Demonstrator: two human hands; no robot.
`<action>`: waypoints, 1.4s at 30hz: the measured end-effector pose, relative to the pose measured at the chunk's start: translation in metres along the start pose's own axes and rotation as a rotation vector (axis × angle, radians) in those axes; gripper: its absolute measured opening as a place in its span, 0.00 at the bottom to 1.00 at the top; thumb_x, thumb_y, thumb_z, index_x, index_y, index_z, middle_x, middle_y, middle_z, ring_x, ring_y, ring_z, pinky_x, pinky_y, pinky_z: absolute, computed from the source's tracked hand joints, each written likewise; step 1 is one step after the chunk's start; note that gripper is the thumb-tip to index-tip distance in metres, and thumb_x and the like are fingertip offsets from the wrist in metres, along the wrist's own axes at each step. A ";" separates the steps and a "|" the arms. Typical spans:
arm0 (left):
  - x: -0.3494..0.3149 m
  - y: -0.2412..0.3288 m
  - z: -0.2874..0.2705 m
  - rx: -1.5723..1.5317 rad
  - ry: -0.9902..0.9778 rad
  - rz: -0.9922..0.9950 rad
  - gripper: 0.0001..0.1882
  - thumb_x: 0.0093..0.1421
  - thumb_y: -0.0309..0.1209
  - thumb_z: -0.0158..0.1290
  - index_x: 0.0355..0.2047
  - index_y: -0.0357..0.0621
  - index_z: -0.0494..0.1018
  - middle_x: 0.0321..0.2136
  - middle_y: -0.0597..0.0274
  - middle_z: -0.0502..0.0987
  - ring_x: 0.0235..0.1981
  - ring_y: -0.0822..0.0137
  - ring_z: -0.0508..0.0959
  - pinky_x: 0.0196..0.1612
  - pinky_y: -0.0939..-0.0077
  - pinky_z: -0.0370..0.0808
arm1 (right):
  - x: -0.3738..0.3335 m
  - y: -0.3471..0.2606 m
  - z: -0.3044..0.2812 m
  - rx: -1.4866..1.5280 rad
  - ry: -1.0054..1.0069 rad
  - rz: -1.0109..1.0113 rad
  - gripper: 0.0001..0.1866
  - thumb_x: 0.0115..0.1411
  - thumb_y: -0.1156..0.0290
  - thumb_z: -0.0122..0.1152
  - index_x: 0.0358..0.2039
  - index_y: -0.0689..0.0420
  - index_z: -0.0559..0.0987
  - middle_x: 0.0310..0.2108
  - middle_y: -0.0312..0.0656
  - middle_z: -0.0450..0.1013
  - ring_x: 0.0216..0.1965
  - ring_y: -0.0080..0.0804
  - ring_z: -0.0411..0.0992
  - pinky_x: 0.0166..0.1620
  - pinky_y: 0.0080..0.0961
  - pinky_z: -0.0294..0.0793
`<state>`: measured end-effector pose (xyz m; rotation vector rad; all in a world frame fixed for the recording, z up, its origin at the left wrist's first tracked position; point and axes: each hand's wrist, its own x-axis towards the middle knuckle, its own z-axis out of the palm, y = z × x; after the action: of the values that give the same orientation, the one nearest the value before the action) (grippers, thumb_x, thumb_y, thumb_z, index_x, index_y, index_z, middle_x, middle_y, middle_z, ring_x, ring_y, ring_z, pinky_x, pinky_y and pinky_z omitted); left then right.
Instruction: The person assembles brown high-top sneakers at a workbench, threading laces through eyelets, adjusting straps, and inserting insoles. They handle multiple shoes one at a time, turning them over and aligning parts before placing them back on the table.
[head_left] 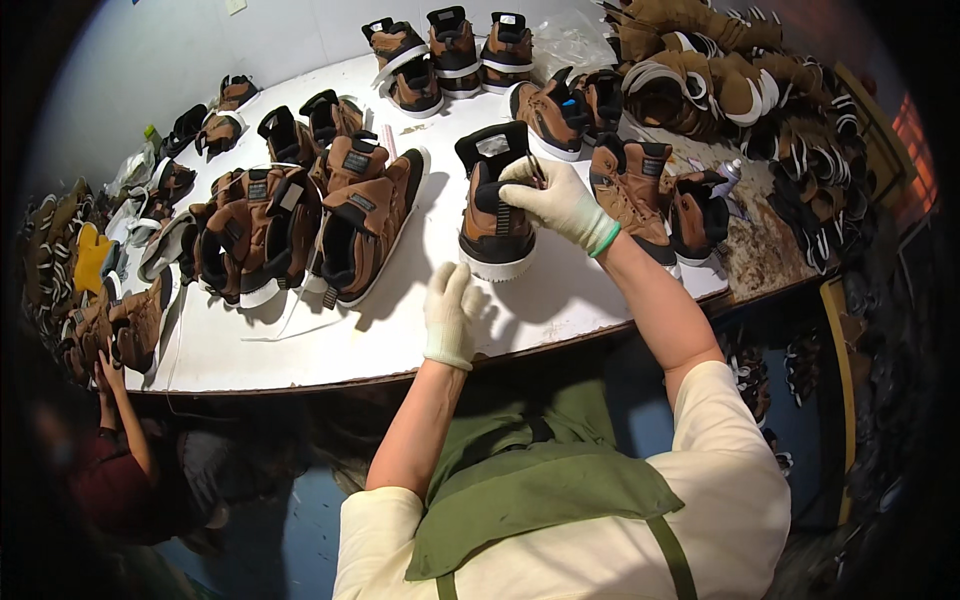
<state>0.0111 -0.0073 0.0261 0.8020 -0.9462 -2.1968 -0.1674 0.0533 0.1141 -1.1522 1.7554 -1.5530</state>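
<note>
A brown and black shoe [496, 225] stands upright on the white table, its heel and white sole toward me. Its black tongue, with a pale label inside, rises at the far end. My right hand [555, 200], in a cream knitted glove with a green cuff, is at the right side of the shoe's collar. Its fingers are pinched round a thin dark tool whose kind I cannot make out. My left hand [452, 312], gloved too, hovers just left of the heel, fingers loosely apart and holding nothing.
Several brown shoes [365, 225] crowd the white table [400, 350] on the left, with loose laces. More shoes [630, 195] stand at the right and back. Heaped shoes [690, 90] fill the far right. At the left edge another person's hand [108, 370] touches a shoe.
</note>
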 end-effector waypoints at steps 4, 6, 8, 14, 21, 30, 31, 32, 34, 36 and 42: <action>0.011 -0.026 -0.007 -0.274 -0.402 -0.091 0.22 0.64 0.40 0.52 0.53 0.39 0.66 0.44 0.60 0.73 0.48 0.67 0.72 0.52 0.70 0.71 | -0.001 0.000 0.000 0.057 0.017 -0.008 0.08 0.55 0.71 0.65 0.33 0.60 0.79 0.23 0.32 0.73 0.18 0.13 0.66 0.19 0.13 0.64; 0.010 -0.022 0.006 -0.361 -0.373 -0.097 0.22 0.64 0.37 0.53 0.55 0.42 0.65 0.48 0.60 0.71 0.51 0.65 0.71 0.56 0.67 0.71 | -0.002 0.001 -0.001 0.107 0.029 0.009 0.08 0.55 0.72 0.65 0.34 0.60 0.79 0.23 0.31 0.73 0.17 0.13 0.64 0.18 0.13 0.61; 0.009 -0.016 0.020 -0.466 -0.316 -0.140 0.24 0.63 0.35 0.54 0.57 0.44 0.63 0.51 0.59 0.70 0.53 0.63 0.69 0.58 0.65 0.70 | -0.005 -0.001 -0.005 0.132 0.043 0.025 0.07 0.55 0.74 0.64 0.34 0.60 0.78 0.23 0.30 0.71 0.16 0.12 0.61 0.17 0.13 0.57; 0.021 -0.029 0.026 -0.569 -0.332 -0.225 0.25 0.64 0.35 0.53 0.59 0.44 0.63 0.53 0.63 0.69 0.55 0.66 0.70 0.59 0.64 0.69 | -0.002 -0.012 -0.014 0.021 -0.001 0.108 0.09 0.53 0.72 0.66 0.35 0.59 0.80 0.22 0.30 0.71 0.15 0.12 0.60 0.16 0.13 0.54; 0.028 -0.024 0.022 -0.568 -0.411 -0.177 0.25 0.68 0.38 0.45 0.61 0.42 0.58 0.56 0.56 0.65 0.56 0.60 0.68 0.61 0.60 0.69 | 0.009 -0.031 -0.023 -0.209 -0.163 0.163 0.11 0.57 0.67 0.63 0.38 0.59 0.80 0.19 0.28 0.69 0.15 0.14 0.59 0.17 0.15 0.56; 0.033 -0.025 0.018 -0.680 -0.537 -0.184 0.25 0.71 0.42 0.36 0.64 0.45 0.54 0.59 0.54 0.62 0.58 0.57 0.66 0.61 0.59 0.67 | 0.004 -0.043 -0.031 -0.156 -0.220 0.213 0.11 0.56 0.69 0.62 0.38 0.60 0.81 0.14 0.28 0.64 0.12 0.15 0.58 0.16 0.16 0.53; 0.033 -0.026 0.018 -0.687 -0.534 -0.188 0.25 0.71 0.42 0.36 0.64 0.45 0.54 0.59 0.54 0.62 0.58 0.57 0.66 0.61 0.59 0.67 | 0.003 -0.042 -0.032 -0.139 -0.211 0.217 0.11 0.56 0.70 0.62 0.38 0.60 0.81 0.14 0.28 0.64 0.12 0.15 0.58 0.16 0.16 0.53; 0.033 -0.026 0.019 -0.695 -0.532 -0.191 0.25 0.71 0.42 0.36 0.64 0.45 0.54 0.60 0.54 0.61 0.59 0.57 0.66 0.62 0.58 0.67 | 0.003 -0.041 -0.033 -0.121 -0.202 0.222 0.11 0.56 0.70 0.62 0.38 0.60 0.81 0.14 0.28 0.65 0.12 0.15 0.58 0.16 0.16 0.53; 0.032 -0.027 0.019 -0.707 -0.551 -0.188 0.25 0.71 0.42 0.36 0.64 0.45 0.54 0.60 0.54 0.61 0.59 0.57 0.66 0.62 0.58 0.67 | 0.003 -0.039 -0.035 -0.128 -0.198 0.228 0.11 0.55 0.70 0.63 0.37 0.60 0.81 0.14 0.29 0.65 0.11 0.15 0.58 0.15 0.16 0.53; 0.030 -0.026 0.020 -0.718 -0.556 -0.187 0.26 0.71 0.43 0.36 0.64 0.45 0.54 0.60 0.54 0.61 0.59 0.57 0.66 0.62 0.58 0.66 | 0.002 -0.041 -0.033 -0.144 -0.181 0.238 0.11 0.55 0.70 0.63 0.37 0.60 0.81 0.14 0.30 0.66 0.11 0.16 0.59 0.15 0.16 0.54; 0.027 -0.032 0.018 -0.701 -0.521 -0.169 0.27 0.71 0.42 0.36 0.65 0.43 0.53 0.61 0.54 0.60 0.60 0.57 0.65 0.63 0.57 0.65 | 0.002 -0.034 -0.023 -0.255 -0.089 0.200 0.10 0.56 0.69 0.62 0.36 0.61 0.82 0.15 0.31 0.68 0.12 0.16 0.61 0.16 0.17 0.57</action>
<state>-0.0284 -0.0020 0.0040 -0.0274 -0.2576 -2.6864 -0.1794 0.0642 0.1523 -1.1041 1.9828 -1.1699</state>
